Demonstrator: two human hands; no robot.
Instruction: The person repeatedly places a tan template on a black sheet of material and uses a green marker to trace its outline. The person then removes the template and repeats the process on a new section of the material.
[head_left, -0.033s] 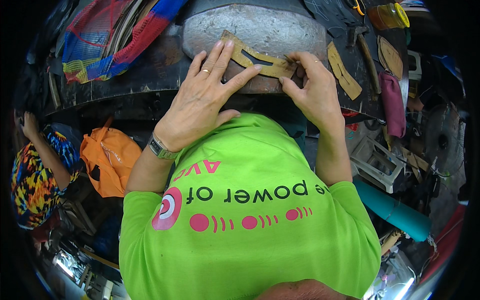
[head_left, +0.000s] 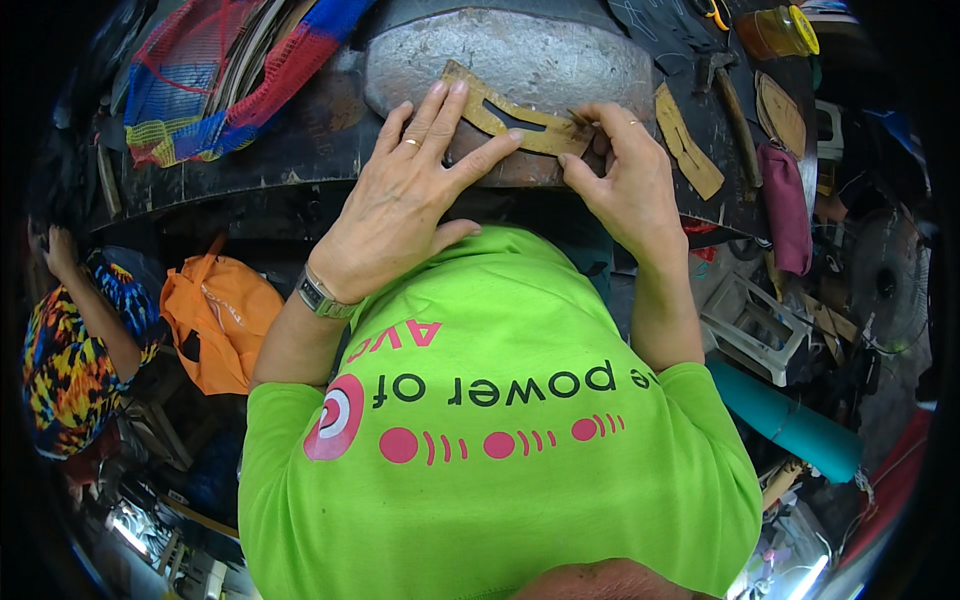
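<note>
A curved tan template (head_left: 500, 112), cardboard-like with a long slot cut through it, lies on a worn grey metal slab (head_left: 520, 50). My left hand (head_left: 410, 165) rests flat with fingers spread, its fingertips pressing the template's left part and lower edge. At the template's right end, my right hand (head_left: 625, 170) is closed, thumb at the near edge and index finger at the far edge. A small dark tip shows by that index finger, too little to name. Right of this hand lies a second slotted tan template (head_left: 687, 145).
A hammer (head_left: 735, 115), a maroon pouch (head_left: 785, 210) and a yellow-lidded jar (head_left: 780, 32) are at the bench's right. A colourful mesh bag (head_left: 220, 80) lies far left. Below are an orange bag (head_left: 220, 320), a grey stool (head_left: 755, 325) and another person's arm (head_left: 95, 300).
</note>
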